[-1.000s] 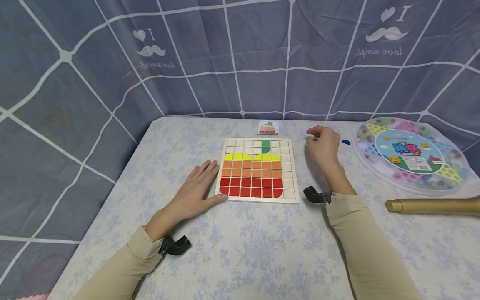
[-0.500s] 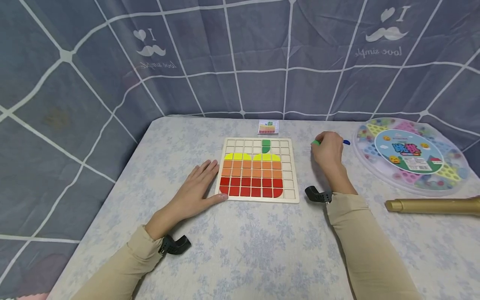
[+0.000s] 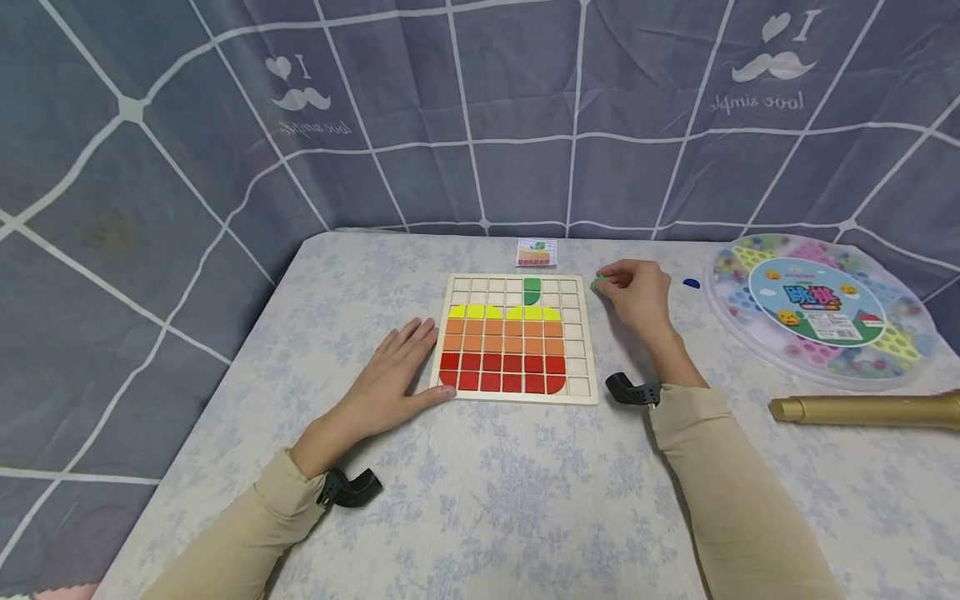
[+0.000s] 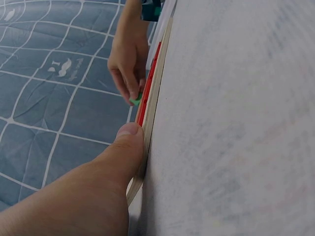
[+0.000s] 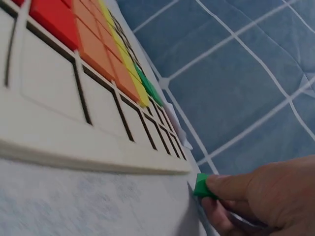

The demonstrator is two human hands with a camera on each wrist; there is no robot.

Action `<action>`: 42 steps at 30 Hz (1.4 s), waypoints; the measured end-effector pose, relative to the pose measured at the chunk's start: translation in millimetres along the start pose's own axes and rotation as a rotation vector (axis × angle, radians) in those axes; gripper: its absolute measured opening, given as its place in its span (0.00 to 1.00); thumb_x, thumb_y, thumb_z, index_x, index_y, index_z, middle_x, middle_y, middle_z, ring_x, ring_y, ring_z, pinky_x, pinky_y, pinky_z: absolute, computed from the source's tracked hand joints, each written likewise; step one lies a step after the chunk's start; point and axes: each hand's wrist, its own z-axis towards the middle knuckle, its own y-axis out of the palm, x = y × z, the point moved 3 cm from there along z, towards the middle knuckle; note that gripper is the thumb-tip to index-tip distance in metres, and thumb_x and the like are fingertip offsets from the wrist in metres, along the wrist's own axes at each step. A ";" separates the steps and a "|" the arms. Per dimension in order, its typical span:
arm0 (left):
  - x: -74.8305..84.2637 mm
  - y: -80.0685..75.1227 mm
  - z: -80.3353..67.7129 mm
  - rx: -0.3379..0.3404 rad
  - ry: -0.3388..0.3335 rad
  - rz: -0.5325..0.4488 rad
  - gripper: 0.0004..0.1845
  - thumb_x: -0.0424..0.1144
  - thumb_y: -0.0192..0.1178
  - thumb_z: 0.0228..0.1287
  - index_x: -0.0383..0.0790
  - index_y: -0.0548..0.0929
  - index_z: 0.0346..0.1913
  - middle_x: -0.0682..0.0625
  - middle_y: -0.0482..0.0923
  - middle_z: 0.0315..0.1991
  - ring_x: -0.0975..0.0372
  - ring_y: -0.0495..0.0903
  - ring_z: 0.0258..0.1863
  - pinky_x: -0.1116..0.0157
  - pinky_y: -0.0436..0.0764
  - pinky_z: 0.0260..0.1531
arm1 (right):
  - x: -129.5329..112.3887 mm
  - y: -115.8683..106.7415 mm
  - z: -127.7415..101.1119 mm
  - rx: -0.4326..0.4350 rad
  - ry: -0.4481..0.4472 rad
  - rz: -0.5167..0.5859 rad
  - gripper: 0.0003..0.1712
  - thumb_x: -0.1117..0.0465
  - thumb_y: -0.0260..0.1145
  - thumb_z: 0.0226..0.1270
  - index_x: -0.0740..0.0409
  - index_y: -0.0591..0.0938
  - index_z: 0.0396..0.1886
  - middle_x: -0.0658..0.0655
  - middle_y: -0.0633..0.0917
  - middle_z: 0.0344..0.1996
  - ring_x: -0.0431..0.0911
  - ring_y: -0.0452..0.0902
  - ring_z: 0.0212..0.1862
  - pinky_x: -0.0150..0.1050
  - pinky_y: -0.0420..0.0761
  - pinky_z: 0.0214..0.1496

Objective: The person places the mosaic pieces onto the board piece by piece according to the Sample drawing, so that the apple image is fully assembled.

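A wooden grid board [image 3: 576, 367] lies mid-table with red, orange and yellow tiles in rows and two green tiles [image 3: 532, 292] near its top. My left hand [image 3: 386, 379] lies flat at the board's left side, its thumb on the lower left corner. Between thumb and fingers my right hand [image 3: 641, 293] pinches a small green tile [image 5: 203, 186], just off the board's upper right edge. The left wrist view also catches that green tile [image 4: 136, 100] beyond the board.
Behind the board lies a small picture card [image 3: 537, 252]. A dark blue half-round piece [image 3: 692, 283] sits right of my right hand. Farther right are a round clear game box [image 3: 821, 302] and a gold tube [image 3: 862, 411]. A grid-patterned curtain [image 3: 525, 108] hangs at the table's back.
My right hand has picked up the green tile from near the blue piece and moved left with it toward the board. My left hand stays where it was.
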 end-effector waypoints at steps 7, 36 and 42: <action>0.3 -1.8 1.6 0.008 0.003 0.006 0.53 0.63 0.66 0.69 0.36 0.55 0.85 0.42 0.50 0.86 0.47 0.45 0.86 0.42 0.44 0.83 | -25.2 19.6 2.3 -0.108 -0.072 0.097 0.10 0.69 0.71 0.71 0.67 0.89 0.49 0.69 0.90 0.42 0.61 0.88 0.46 0.53 0.86 0.54; -0.3 -0.3 0.3 0.006 -0.003 -0.007 0.53 0.63 0.65 0.69 0.36 0.55 0.85 0.43 0.50 0.86 0.48 0.45 0.86 0.43 0.43 0.84 | -65.1 69.6 -6.6 -0.307 -0.242 0.027 0.06 0.68 0.74 0.69 0.63 0.92 0.43 0.61 0.92 0.38 0.53 0.87 0.41 0.47 0.86 0.50; -1.1 0.6 0.5 0.010 0.007 -0.008 0.53 0.62 0.66 0.68 0.36 0.55 0.84 0.43 0.50 0.86 0.47 0.45 0.86 0.43 0.44 0.84 | -62.4 68.9 -11.9 -0.322 -0.281 0.021 0.06 0.67 0.72 0.71 0.62 0.93 0.44 0.60 0.91 0.42 0.53 0.87 0.44 0.48 0.87 0.51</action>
